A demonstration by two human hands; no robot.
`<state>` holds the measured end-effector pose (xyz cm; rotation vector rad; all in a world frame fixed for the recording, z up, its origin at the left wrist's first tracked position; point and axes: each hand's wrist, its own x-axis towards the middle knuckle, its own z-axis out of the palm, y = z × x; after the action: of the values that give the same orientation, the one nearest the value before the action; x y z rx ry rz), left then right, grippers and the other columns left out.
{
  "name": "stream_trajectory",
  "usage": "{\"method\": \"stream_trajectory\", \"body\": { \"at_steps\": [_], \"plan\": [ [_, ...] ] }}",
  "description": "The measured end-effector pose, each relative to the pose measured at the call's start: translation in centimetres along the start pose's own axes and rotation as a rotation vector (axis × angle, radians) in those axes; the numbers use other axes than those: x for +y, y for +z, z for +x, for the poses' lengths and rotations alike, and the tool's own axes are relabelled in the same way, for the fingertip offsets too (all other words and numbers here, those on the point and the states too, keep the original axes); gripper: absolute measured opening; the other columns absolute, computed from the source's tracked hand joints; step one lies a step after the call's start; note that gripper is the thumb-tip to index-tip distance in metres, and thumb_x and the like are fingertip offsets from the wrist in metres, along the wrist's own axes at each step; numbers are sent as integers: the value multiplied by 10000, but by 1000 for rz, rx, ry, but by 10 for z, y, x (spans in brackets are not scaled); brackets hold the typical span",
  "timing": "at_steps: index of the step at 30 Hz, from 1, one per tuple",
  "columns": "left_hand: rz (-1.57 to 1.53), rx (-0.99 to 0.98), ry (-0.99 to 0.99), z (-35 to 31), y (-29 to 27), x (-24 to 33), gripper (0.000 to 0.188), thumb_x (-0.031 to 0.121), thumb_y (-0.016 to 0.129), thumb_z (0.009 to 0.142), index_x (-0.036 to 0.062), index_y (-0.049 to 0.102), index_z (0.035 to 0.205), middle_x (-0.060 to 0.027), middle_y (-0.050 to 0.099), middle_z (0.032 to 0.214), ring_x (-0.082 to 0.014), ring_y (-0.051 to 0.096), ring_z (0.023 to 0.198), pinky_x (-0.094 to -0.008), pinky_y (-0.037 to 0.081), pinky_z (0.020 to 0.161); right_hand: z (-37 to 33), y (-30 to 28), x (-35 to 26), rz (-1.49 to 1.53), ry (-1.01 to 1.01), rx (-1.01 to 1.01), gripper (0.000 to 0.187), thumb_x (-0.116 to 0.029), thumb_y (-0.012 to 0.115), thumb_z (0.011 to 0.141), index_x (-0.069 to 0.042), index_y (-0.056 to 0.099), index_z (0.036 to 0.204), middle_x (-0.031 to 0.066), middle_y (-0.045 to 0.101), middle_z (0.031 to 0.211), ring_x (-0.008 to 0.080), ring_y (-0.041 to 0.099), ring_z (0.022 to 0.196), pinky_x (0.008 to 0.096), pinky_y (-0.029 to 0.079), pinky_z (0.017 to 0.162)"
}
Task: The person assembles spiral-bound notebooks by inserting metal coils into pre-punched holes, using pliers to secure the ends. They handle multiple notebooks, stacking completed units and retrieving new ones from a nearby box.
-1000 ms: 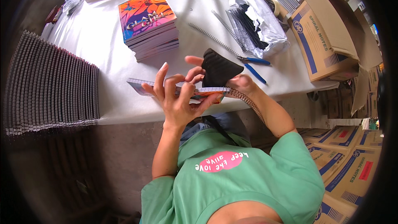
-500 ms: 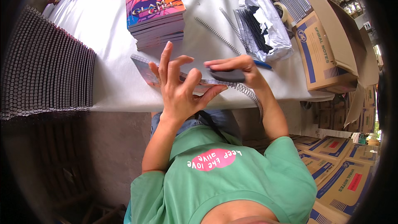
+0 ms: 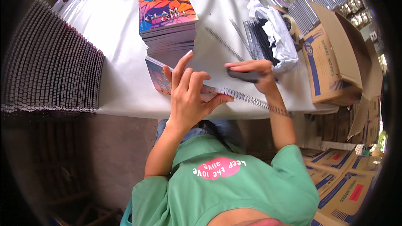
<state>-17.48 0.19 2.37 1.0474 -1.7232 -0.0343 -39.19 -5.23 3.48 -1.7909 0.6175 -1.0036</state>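
My left hand (image 3: 188,94) grips a notebook (image 3: 157,78) with a colourful cover, its thumb beneath and its fingers bent over the punched edge. A spiral wire coil (image 3: 251,99) sits at the right end of that edge, and its loose length trails right past my right wrist. Just above the coil is my right hand (image 3: 263,75), fingers stretched over a dark, flat, rounded pad (image 3: 243,75) blurred by motion. A gap shows between this pad and the notebook. The coil's depth in the holes is hidden by my left hand.
Behind the notebook rises a stack of similar notebooks (image 3: 167,12). Bound books pile high (image 3: 54,62) at left. Loose coils (image 3: 222,42) lie beside a white-wrapped bundle (image 3: 289,56). An open carton (image 3: 320,62) stands at right; more cartons (image 3: 341,188) lie below it.
My right hand and the dark pad have moved right, off the coil. The coil's free end has swung outward to the right. My left hand still holds the notebook; the whole view has shifted slightly.
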Motion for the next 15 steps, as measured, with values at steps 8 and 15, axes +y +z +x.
{"method": "stream_trajectory", "body": {
  "at_steps": [8,15],
  "plan": [
    [-118,34,-43,-12,4,-7,894,483,839,495,75,437,1182,-158,533,1166,-318,445,1206,-493,148,1073,7,13,-17,389,-143,-102,337,89,511,682,7,697,951,258,640,1014,339,645,957,382,499,880],
    [-15,24,-100,-10,3,-5,910,556,810,468,100,463,1175,-130,510,1166,-279,402,1246,-595,42,1064,34,20,-25,-103,-168,-177,414,133,576,598,5,689,974,186,652,1057,266,652,962,303,508,840]
  ]
}}
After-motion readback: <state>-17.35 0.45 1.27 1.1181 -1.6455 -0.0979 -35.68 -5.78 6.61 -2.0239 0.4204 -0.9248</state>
